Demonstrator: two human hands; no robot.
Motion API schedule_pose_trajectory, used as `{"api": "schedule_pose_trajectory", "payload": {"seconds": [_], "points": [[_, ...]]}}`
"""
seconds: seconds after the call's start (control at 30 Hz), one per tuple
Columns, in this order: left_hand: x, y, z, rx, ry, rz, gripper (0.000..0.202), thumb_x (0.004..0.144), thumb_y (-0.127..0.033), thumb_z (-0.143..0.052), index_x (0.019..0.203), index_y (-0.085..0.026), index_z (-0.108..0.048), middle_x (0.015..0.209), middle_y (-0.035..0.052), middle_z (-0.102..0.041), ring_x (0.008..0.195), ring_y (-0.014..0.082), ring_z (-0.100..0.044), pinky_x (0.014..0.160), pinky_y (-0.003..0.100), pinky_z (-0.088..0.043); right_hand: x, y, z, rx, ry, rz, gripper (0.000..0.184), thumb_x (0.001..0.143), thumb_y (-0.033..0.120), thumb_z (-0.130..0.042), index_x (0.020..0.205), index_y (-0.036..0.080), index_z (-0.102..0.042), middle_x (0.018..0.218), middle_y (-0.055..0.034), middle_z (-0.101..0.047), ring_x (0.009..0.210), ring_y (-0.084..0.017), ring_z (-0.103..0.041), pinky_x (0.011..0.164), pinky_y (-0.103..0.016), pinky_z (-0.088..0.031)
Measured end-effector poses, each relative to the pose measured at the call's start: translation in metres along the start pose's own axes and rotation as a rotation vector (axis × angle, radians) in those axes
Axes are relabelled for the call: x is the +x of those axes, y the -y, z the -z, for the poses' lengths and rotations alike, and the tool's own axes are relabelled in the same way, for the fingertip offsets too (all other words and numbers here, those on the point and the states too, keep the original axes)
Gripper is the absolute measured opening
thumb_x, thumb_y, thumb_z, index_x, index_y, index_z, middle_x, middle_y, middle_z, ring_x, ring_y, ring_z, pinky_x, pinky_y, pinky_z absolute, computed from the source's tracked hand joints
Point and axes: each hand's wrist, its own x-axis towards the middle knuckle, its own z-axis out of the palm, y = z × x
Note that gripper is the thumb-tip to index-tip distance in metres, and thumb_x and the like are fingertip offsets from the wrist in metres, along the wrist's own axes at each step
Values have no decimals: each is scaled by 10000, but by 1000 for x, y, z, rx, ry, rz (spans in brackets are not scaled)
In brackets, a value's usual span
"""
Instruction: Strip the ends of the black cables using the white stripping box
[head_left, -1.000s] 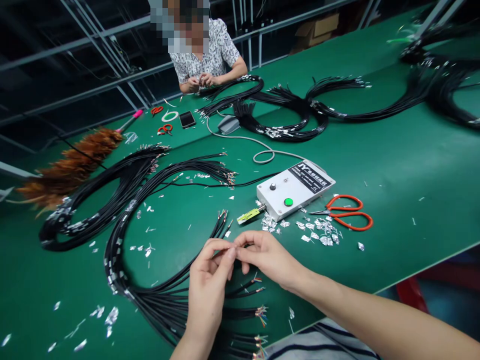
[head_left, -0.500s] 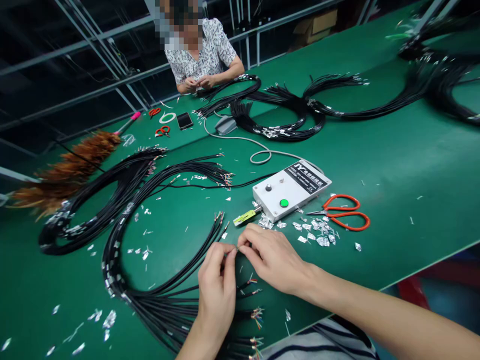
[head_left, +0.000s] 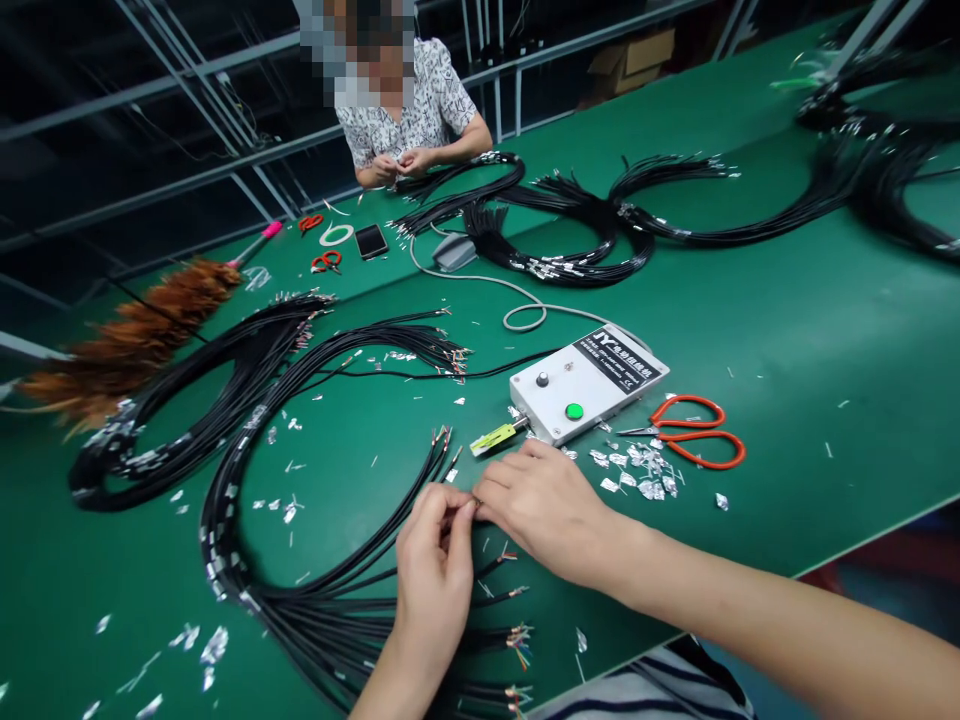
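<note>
My left hand (head_left: 435, 560) pinches the end of a black cable between thumb and forefinger. Fingertip to fingertip with it, my right hand (head_left: 544, 510) is closed on the fine wire end of that cable; the fingers mostly cover the wires. Beneath and left of my hands spreads a bundle of black cables (head_left: 330, 620), with stripped coloured wire ends showing at the right. A white wire-twisting machine (head_left: 592, 385) with a green button lies just beyond my right hand, its yellow-green clip (head_left: 495, 438) pointing toward my left hand.
Orange-handled scissors (head_left: 697, 432) lie beside foil scraps (head_left: 649, 470) right of the machine. Further cable coils (head_left: 577, 265), a phone (head_left: 370, 241) and a feather duster (head_left: 150, 325) rest farther back. Across the table (head_left: 787, 350) a co-worker (head_left: 412, 110) sits with both hands together.
My right hand has turned slightly, its fingers drawn closer together at the wire end. The left hand keeps its pinch. The whole view has shifted a little.
</note>
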Motion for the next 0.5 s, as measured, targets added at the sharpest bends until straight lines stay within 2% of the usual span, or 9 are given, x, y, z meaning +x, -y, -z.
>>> {"api": "schedule_pose_trajectory", "payload": {"seconds": [0.17, 0.37, 0.43, 0.5], "points": [[1, 0, 1, -37, 4, -18, 149, 904, -181, -518, 769, -198, -578, 719, -13, -559, 651, 130, -527, 584, 211, -428, -5, -17, -7, 63, -8, 141, 194, 939, 170, -539, 800, 192, -673, 728, 30, -697, 660, -144, -550, 634, -320, -256], [0, 0, 3, -85, -8, 57, 131, 891, -196, -536, 769, -194, -583, 705, -15, -557, 614, 124, -518, 536, 205, -412, -15, -14, 4, -5, -61, -63, 137, 918, 213, -586, 823, 187, -680, 758, 0, -703, 705, -164, -573, 659, -319, -265], [-1, 0, 4, -60, 7, 41, 136, 903, -197, -523, 779, -196, -579, 722, -11, -560, 639, 130, -526, 563, 213, -422, -13, -7, 8, -17, -48, -54, 115, 907, 252, -610, 846, 177, -671, 800, -17, -708, 754, -177, -583, 677, -322, -274], [-2, 0, 4, -17, 25, 8, 150, 915, -189, -505, 779, -198, -567, 731, -7, -555, 660, 136, -527, 590, 222, -427, -9, -3, 8, -31, -23, -1, 139, 905, 230, -607, 783, 179, -651, 757, -12, -692, 732, -178, -572, 668, -325, -271]]}}
